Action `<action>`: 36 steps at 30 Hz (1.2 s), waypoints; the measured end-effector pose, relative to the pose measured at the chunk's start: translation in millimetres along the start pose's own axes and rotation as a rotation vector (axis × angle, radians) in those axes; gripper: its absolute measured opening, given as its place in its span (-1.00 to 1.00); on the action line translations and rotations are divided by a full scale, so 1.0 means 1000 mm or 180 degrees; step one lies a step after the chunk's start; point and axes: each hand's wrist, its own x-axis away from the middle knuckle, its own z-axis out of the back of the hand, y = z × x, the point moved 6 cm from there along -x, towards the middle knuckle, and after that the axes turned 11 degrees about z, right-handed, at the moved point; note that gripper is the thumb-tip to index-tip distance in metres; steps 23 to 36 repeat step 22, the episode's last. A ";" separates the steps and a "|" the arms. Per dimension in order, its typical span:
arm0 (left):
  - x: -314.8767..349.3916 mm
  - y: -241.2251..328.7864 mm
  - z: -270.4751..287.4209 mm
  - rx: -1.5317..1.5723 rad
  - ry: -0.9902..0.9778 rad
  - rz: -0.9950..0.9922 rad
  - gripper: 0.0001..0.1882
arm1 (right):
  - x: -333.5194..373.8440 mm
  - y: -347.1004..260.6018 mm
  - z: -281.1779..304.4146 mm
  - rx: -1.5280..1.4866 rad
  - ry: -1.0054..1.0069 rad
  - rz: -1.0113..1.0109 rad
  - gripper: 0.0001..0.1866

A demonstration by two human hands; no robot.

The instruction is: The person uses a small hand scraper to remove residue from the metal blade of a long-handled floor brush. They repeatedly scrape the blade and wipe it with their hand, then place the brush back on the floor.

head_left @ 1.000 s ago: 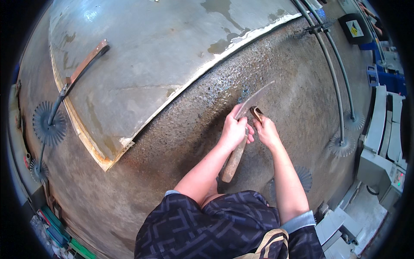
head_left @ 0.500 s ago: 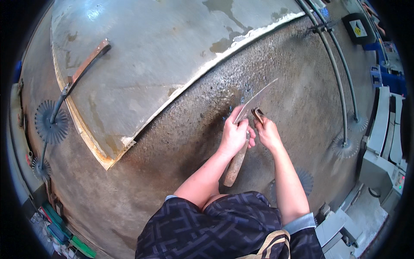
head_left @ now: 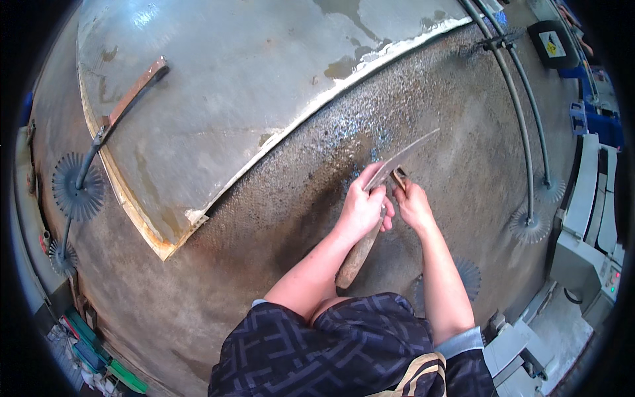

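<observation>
A long knife (head_left: 397, 162) with a thin grey blade and a worn wooden handle lies slanted on the wet, gritty concrete floor (head_left: 278, 218), its tip pointing up and to the right and its handle running down toward the person's lap. The left hand (head_left: 362, 208) is closed over the knife where blade meets handle, fingers curled on top and pressing it flat. The right hand (head_left: 413, 205) sits just beside it, fingertips pinched on the blade's lower edge, touching the left hand's knuckles. The floor under the blade glistens with water. To the upper left a large smooth slab (head_left: 231, 86) with a pale chipped edge lies on the floor, and a rusty metal bar (head_left: 135, 89) rests near its left edge. Two dark hoses (head_left: 519, 112) curve down the right side of the floor, past grey machine housings (head_left: 585, 218) at the right edge.
</observation>
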 end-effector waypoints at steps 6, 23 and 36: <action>-0.012 -0.013 0.015 0.0049 0.0225 0.0135 -0.57 | 0.004 -0.008 -0.005 -0.0013 -0.0033 0.0089 -0.69; -0.014 -0.032 0.007 0.0467 0.0326 -0.0005 -0.57 | 0.002 0.005 -0.009 -0.0326 -0.0101 0.0033 -0.68; -0.014 -0.032 0.007 0.0467 0.0326 -0.0005 -0.57 | 0.002 0.005 -0.009 -0.0326 -0.0101 0.0033 -0.68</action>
